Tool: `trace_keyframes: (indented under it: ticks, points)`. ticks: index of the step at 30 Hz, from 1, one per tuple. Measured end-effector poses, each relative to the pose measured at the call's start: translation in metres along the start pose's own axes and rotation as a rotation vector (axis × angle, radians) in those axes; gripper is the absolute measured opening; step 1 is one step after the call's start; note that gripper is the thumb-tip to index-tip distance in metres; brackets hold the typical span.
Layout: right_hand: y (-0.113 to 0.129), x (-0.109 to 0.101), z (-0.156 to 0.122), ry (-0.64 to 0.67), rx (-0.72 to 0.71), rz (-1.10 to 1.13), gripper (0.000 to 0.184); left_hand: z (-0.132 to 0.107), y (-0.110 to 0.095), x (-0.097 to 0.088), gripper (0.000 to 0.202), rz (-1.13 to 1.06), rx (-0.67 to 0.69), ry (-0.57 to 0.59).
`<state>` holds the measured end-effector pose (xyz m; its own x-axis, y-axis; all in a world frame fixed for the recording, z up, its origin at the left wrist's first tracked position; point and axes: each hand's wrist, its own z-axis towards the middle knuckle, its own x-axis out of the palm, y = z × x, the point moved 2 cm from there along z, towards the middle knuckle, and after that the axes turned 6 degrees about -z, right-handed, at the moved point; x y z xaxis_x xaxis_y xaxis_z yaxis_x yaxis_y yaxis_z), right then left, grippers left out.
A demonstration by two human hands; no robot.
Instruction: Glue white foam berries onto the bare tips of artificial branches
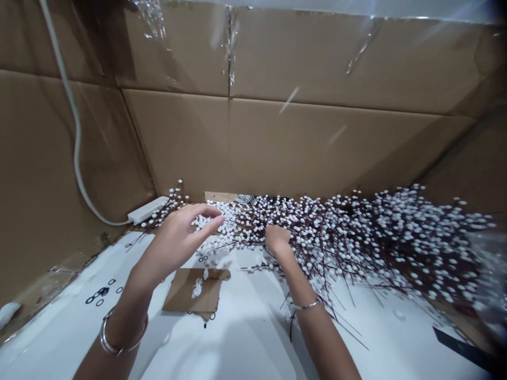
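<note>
Thin dark stems tipped with small white berries [380,237] lie in a thick heap across the back and right of the white tabletop [253,327]. My left hand [186,227] hovers at the left end of the heap, thumb and fingers apart, with nothing held between them. Loose white berries [225,228] are scattered just beyond its fingertips. Reaching into the near edge of the stems, my right hand [277,238] is closed in a fist. Its fingers face away from me, so whatever is in them is hidden.
Tall cardboard walls [317,148] enclose the back and sides. A white power strip [147,210] with its cable [75,121] sits at back left. Small black rings [102,292] and a torn cardboard piece [186,293] lie in front. Clear plastic [489,264] is at far right.
</note>
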<state>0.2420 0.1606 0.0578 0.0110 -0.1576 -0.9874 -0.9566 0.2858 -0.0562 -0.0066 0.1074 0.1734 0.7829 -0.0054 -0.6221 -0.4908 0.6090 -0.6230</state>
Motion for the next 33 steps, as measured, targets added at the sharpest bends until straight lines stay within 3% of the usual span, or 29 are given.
trace_keyframes:
  ticks: [7,12,15,18,21,23,28,33]
  points:
    - [-0.007,-0.015,-0.007,-0.122,-0.021,0.130,0.025,0.001,0.001,-0.002,0.025,0.006,-0.025,0.031]
    - [-0.010,-0.034,-0.020,-0.194,-0.165,0.348,0.026,0.008,0.013,0.006,0.028,0.018,-0.031,0.058]
    - [0.000,-0.042,-0.028,-0.182,-0.328,0.794,0.029,0.014,0.020,0.020,0.029,-0.044,-0.040,0.130]
    - [0.017,-0.045,-0.037,-0.062,-0.517,1.327,0.034,0.019,0.024,0.037,0.034,-0.160,-0.013,0.218]
    - [0.029,-0.046,-0.045,0.023,-0.612,1.496,0.034,0.023,0.028,0.048,0.038,-0.279,-0.023,0.218]
    - [0.032,-0.046,-0.048,0.016,-0.608,1.554,0.032,0.025,0.029,0.052,0.035,-0.366,-0.048,0.195]
    - [0.041,-0.044,-0.053,0.006,-0.516,1.697,0.033,0.025,0.030,0.058,0.023,-0.574,-0.073,0.276]
    - [0.047,-0.043,-0.057,0.020,-0.505,1.710,0.036,0.027,0.033,0.058,0.021,-0.644,-0.091,0.180]
